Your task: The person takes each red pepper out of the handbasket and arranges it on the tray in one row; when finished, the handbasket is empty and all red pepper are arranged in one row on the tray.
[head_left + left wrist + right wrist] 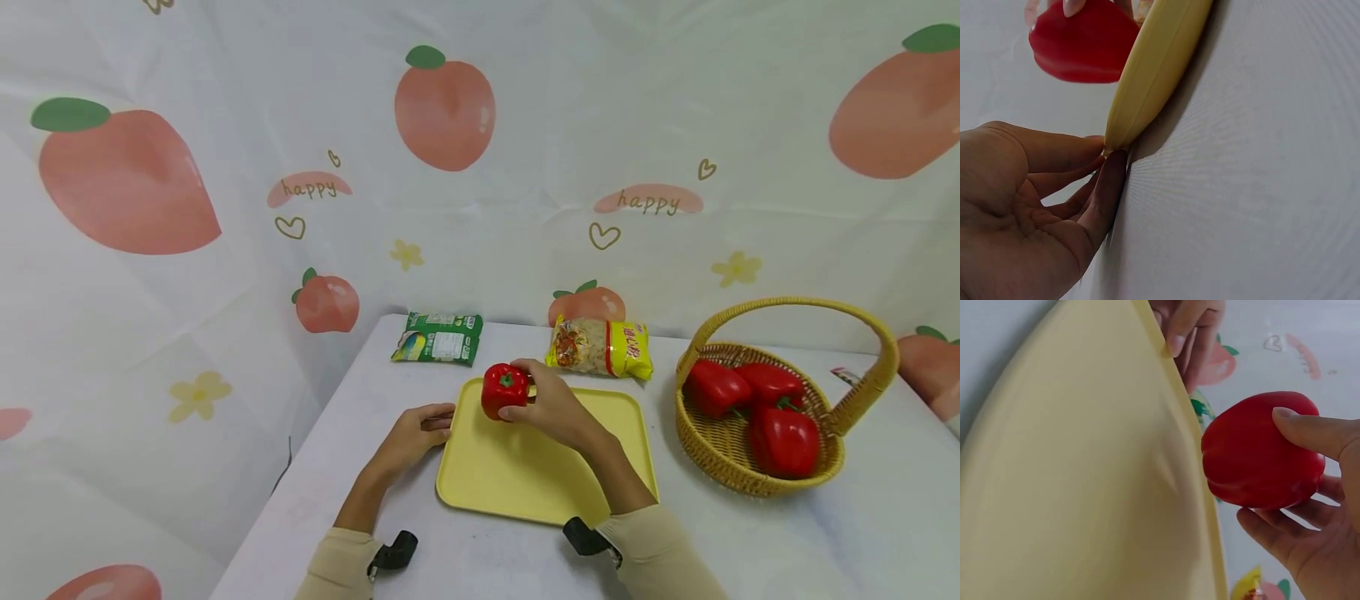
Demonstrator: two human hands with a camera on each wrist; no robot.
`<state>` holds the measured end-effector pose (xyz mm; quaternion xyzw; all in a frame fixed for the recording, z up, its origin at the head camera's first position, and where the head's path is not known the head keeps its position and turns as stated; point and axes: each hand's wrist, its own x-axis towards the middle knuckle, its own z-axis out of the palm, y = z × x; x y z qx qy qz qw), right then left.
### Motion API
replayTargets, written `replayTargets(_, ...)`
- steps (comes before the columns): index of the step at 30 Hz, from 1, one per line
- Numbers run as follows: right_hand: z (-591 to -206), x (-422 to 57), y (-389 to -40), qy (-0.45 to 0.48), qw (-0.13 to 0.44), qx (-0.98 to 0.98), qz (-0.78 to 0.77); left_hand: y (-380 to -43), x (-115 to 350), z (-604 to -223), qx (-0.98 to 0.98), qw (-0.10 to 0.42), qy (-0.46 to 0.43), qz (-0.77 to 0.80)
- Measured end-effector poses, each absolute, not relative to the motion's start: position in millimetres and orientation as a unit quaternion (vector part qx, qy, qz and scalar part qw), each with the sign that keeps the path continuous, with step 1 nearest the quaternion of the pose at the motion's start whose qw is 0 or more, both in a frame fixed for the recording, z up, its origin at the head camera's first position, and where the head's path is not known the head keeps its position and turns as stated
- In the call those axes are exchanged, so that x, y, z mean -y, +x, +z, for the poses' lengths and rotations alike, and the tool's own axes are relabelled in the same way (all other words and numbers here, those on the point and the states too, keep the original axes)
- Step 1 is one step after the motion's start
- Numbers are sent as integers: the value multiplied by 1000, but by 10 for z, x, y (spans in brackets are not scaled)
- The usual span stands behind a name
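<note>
A red bell pepper (501, 403) with a green stem on top is held in my right hand (557, 407), over the far left part of a yellow tray (517, 479). The right wrist view shows the thumb on one side of the pepper (1254, 456) and fingers on the other, with the pepper apart from the tray surface (1085, 462). At the tray's left edge is my left hand (408, 440). Its thumb and fingers pinch the tray rim (1116, 134) in the left wrist view. The underside of the pepper is hidden in the head view.
To the right stands a wicker basket (712, 454) with a tall handle, holding 3 red bell peppers (784, 442). Behind the tray lie a green packet (438, 337) and a yellow packet (600, 347). A fruit-printed cloth (517, 217) hangs behind the white table (480, 558).
</note>
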<state>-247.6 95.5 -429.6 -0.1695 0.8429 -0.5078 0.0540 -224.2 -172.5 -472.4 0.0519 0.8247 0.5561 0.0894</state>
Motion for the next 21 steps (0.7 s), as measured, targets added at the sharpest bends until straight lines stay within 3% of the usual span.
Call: replayTargets(21, -4401, -793, -2603, -167, 53, -854, -490, -2260, 1722, -4752, -823, 92, 41, 560)
